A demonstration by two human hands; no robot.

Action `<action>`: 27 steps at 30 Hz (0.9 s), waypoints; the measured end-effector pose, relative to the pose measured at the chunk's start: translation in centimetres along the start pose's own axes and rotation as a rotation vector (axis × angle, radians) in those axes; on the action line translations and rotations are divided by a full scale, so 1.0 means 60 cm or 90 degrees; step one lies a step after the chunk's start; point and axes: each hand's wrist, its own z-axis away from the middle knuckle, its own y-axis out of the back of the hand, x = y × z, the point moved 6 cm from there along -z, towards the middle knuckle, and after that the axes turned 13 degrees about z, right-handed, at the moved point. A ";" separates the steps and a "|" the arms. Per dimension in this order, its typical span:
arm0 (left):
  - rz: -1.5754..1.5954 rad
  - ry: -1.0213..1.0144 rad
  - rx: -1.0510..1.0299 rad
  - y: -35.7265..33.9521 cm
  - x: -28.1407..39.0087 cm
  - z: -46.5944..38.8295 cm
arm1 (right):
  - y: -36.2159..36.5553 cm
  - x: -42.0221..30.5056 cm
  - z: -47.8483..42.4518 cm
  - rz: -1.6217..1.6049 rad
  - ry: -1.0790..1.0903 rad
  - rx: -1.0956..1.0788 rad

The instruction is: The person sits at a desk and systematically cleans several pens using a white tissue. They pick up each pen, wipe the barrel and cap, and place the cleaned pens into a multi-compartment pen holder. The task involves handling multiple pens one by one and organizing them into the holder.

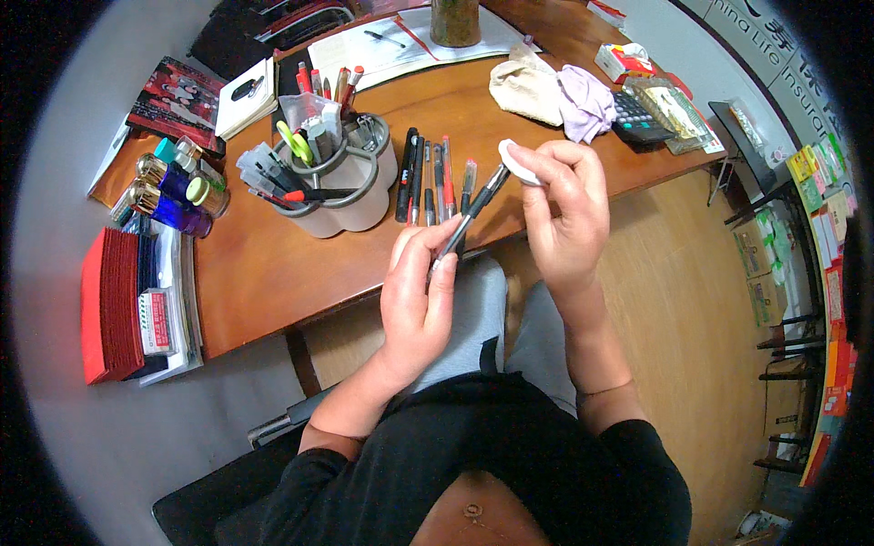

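Observation:
My left hand [422, 290] grips a dark pen [471, 213] near its lower end, the pen slanting up to the right. A white round pad [520, 164] is pinched between the thumb and fingers of my right hand [567, 205], close by the pen's upper end. Several black and red pens and markers [427, 177] lie side by side on the wooden desk [273, 273], just beyond my left hand. To their left stands a grey and white desk organizer [334, 218] holding pens, yellow-green scissors [295, 143] and other stationery.
Small bottles [181, 184] and red folders [113, 307] are at the left. Beige and lilac cloths [584, 102], a calculator [638, 119] and a tissue pack [623, 63] lie at the back right. A jar [455, 24] stands on papers at the back.

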 end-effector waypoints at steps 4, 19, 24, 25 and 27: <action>0.073 0.043 0.000 0.000 -0.020 0.006 | -0.033 -0.039 0.060 -0.066 0.056 -0.056; -0.453 -0.062 0.051 0.030 -0.046 -0.046 | -0.051 0.070 0.087 -0.126 -0.175 -0.127; -0.432 -0.050 0.055 0.032 -0.052 -0.046 | -0.046 0.048 0.088 -0.050 -0.099 -0.196; -0.420 -0.021 0.048 0.033 -0.052 -0.045 | -0.049 0.045 0.089 -0.046 -0.079 -0.202; -0.395 0.034 0.032 0.037 -0.047 -0.041 | -0.057 0.035 0.085 -0.040 -0.051 -0.239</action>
